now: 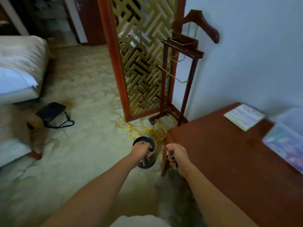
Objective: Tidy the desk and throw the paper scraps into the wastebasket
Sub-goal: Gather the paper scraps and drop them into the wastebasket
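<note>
A round dark wastebasket (pixel 148 163) with a shiny rim stands on the carpet just left of the desk's corner. My left hand (pixel 142 149) is over its mouth and grips a bunch of paper scraps (pixel 146 158) that stick out below the fingers. My right hand (pixel 177 154) hangs between the basket and the desk edge, holding more paper scraps (pixel 172 157) in curled fingers. The reddish wooden desk (pixel 221 161) fills the right side.
A booklet (pixel 244 118) and blurred colourful magazines (pixel 285 140) lie at the desk's far side. A wooden valet stand (pixel 182 76) and lattice screen (pixel 144 63) stand behind, with yellow cable (pixel 141 130) on the carpet. A black stool (pixel 52 114) and a bed (pixel 19 68) are left.
</note>
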### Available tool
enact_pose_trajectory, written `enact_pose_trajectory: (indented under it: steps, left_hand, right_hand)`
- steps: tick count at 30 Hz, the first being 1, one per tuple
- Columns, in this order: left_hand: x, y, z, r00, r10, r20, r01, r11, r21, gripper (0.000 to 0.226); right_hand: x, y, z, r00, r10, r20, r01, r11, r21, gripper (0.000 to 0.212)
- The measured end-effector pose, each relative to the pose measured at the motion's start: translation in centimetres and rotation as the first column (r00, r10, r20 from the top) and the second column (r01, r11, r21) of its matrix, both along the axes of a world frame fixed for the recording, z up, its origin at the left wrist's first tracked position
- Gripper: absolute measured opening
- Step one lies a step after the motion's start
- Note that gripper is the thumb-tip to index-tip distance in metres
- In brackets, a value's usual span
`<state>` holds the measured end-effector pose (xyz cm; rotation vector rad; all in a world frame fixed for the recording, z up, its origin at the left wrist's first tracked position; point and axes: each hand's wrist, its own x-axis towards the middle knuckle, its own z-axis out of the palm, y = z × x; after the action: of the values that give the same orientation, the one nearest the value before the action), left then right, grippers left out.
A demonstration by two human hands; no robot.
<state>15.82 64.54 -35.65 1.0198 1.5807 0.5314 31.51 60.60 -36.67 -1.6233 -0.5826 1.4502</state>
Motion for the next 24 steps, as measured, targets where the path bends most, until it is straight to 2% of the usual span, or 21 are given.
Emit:
enact_pose_trajectory:
  steps: [5,10,19,24]
  left_hand:
    - [-5.4,3.8,-1.1,0.996,0.091,-0.021,-0.091,0.996,-0.023,0.015]
    - [-7.8,8.5,-3.5,0.988,0.151,-0.036,-0.153,0.987,-0.058,0.012]
    - [-6.7,23.6,-10.2,0.987,0.139,-0.081,-0.154,0.965,-0.213,0.025]
    - [-4.6,31.0,-15.5,0.986,0.145,-0.085,-0.166,0.915,-0.367,0.018]
  right_hand:
    - [-3.5,5.3,-0.4,0.996,0.092,-0.008,-0.092,0.996,0.005,0.006]
    - [-5.1,11.3,-2.4,0.990,0.140,-0.007,-0.140,0.988,-0.065,0.004]
    - [-4.7,26.8,-9.7,0.983,0.182,0.010,-0.175,0.955,-0.241,0.008]
    - [-3.2,33.9,-14.1,0.971,0.236,0.025,-0.210,0.905,-0.370,0.008]
